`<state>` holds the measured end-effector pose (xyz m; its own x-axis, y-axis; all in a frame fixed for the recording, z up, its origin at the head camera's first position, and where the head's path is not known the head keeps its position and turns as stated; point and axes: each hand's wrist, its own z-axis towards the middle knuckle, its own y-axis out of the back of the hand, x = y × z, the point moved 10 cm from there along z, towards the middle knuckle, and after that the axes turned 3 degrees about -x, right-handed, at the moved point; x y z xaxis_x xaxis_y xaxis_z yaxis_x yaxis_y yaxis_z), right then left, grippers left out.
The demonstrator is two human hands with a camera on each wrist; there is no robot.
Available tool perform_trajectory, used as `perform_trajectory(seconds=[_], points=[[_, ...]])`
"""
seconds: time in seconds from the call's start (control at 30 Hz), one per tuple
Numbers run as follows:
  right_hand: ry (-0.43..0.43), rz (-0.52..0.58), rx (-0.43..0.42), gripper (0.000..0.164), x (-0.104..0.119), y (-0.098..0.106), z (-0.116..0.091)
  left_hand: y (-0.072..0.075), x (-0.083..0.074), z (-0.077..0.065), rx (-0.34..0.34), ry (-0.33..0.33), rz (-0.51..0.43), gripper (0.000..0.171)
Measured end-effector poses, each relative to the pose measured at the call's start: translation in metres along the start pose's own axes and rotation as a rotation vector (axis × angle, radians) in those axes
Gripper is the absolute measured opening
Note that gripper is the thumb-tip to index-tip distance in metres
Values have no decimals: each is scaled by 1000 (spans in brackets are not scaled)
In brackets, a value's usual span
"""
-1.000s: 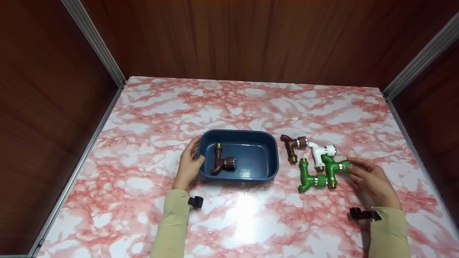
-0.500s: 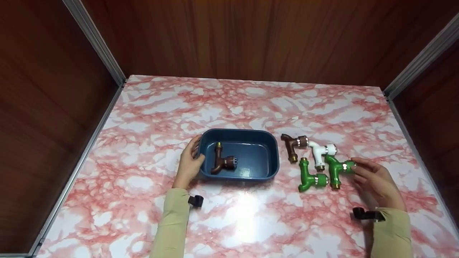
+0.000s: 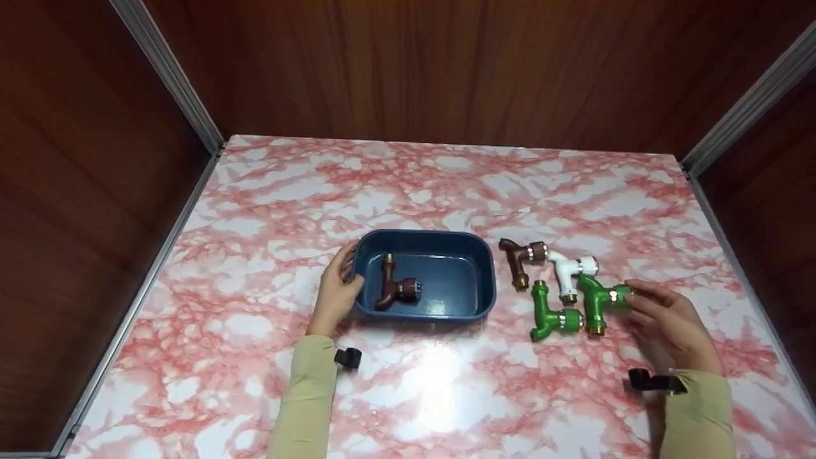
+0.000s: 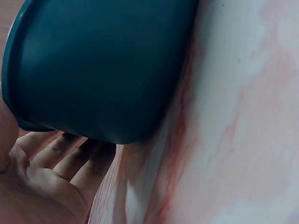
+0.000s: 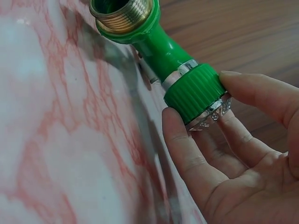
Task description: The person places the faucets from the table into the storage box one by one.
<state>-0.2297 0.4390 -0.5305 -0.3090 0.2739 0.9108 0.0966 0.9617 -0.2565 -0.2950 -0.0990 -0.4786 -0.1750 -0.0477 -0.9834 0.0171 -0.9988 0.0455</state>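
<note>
My left hand (image 3: 334,294) grips the left end of a dark blue plastic tub (image 3: 454,288), thumb over the rim and fingers along the outer wall. In the left wrist view those fingers reach under the tub's side. Inside the tub lies a brown water tap (image 3: 387,285) with a brass thread. On the right, my right hand (image 3: 670,326) pinches the ribbed knob of a green tap (image 3: 594,305). Seen from the right wrist, thumb and fingers sit round the green knob (image 5: 194,93), and the brass thread points away from the hand.
A second green tap (image 3: 545,319) lies just left of the held one. Behind them are a white tap (image 3: 565,274) and another brown tap (image 3: 517,261), close together. Wood-grain panels (image 3: 414,70) wall in the marbled red-and-white table (image 3: 287,210).
My right hand has shifted slightly right with the green tap, opening a gap between it and the other green tap. My left hand and the tub stay put.
</note>
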Motion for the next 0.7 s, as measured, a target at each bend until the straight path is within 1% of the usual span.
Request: perform_trajectory(seconds=[0.07,0.17,0.3,0.47,0.57,0.7], points=[[0,3,4,42,0,0,0,0,-2,-1,3,3,6,60],[27,-18,7,41,4,0,-1,0,-3,-1,7,12,20,60],[52,-18,3,39,7,-1,-3,-1,-2,-1,10,18,27,61],[55,16,-4,36,7,-4,-4,0,1,0,12,18,30,61],[67,41,19,35,9,-8,-5,1,13,3,4,13,21,62],[83,50,54,34,11,-12,-6,3,30,8,-14,15,22,63]])
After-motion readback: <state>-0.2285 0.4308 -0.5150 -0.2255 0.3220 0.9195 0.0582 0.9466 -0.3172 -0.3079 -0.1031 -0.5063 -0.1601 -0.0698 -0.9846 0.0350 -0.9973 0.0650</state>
